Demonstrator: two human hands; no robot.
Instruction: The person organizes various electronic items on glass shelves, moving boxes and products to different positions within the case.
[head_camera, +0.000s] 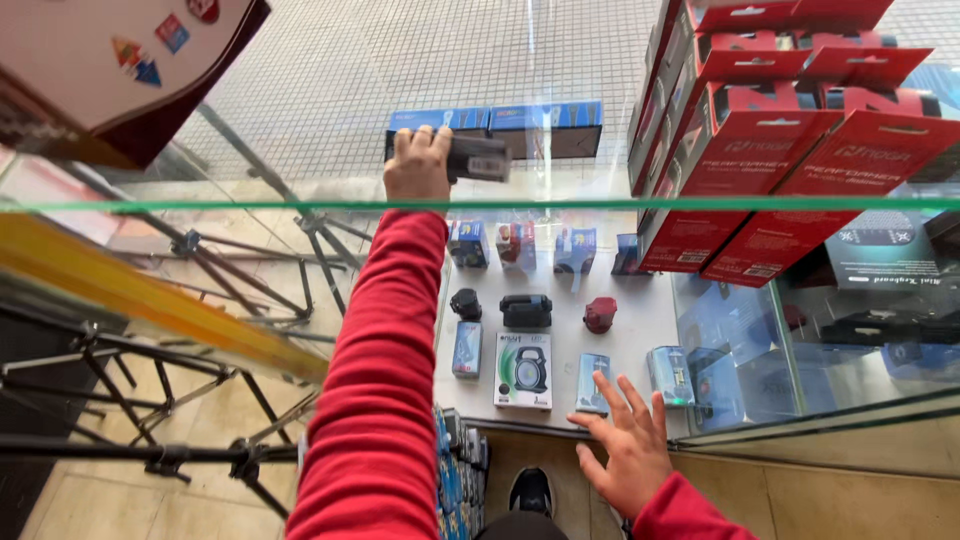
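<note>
A glass shelf (300, 206) ran across the view, and on it stood a row of blue boxes (520, 122) at the back and a leaning stack of red boxes (760, 150) to the right. Below it, a white shelf (640, 310) carried small boxed goods, three dark loose gadgets (526, 311) and a white lantern box (523, 371).

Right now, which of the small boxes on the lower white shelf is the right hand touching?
The light-blue box right of the lantern box; right hand fingertips rest at its base. The other boxes lie clear of that hand.
</note>
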